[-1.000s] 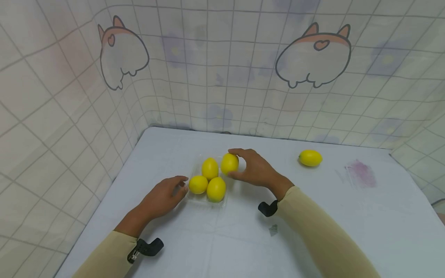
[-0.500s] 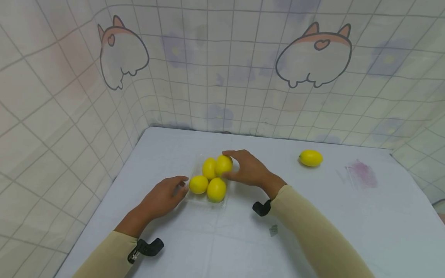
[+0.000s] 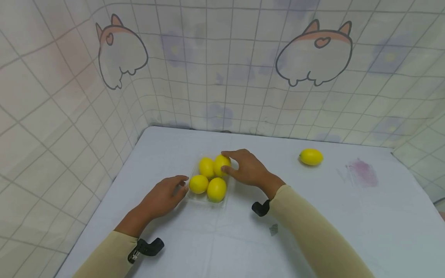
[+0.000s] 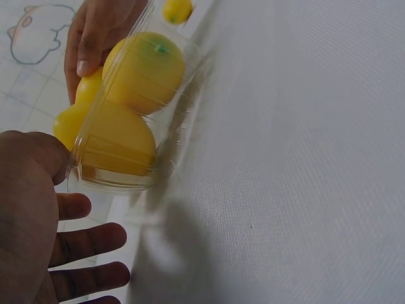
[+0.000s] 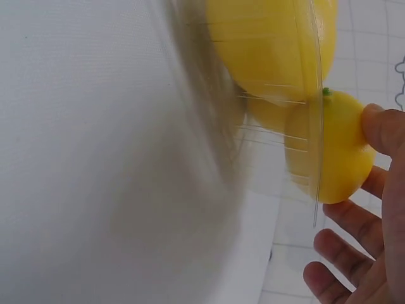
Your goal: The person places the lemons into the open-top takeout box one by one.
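Observation:
In the head view, a clear plastic container (image 3: 205, 200) holds several yellow lemons, among them a front-left lemon (image 3: 198, 184), a front-right lemon (image 3: 216, 189) and a back-left lemon (image 3: 206, 167). My right hand (image 3: 247, 167) holds the back-right lemon (image 3: 221, 165) between thumb and fingers, low in the container's corner; the right wrist view shows this lemon (image 5: 338, 149) partly behind the clear wall. At the container's left edge is my left hand (image 3: 167, 197). Its thumb touches the rim in the left wrist view, and its other fingers (image 4: 92, 244) are extended below.
Another lemon (image 3: 311, 157) lies alone toward the back right of the white table (image 3: 243, 247). Near it is a pinkish stain (image 3: 362, 172). A small grey-green patch (image 3: 273, 230) sits near the right forearm. A patterned curtain (image 3: 222, 77) borders the table behind and at the left.
My right hand has carried its lemon leftward into the container's back-right corner, against the back-left lemon, which has shifted slightly left. The left hand has stayed in place.

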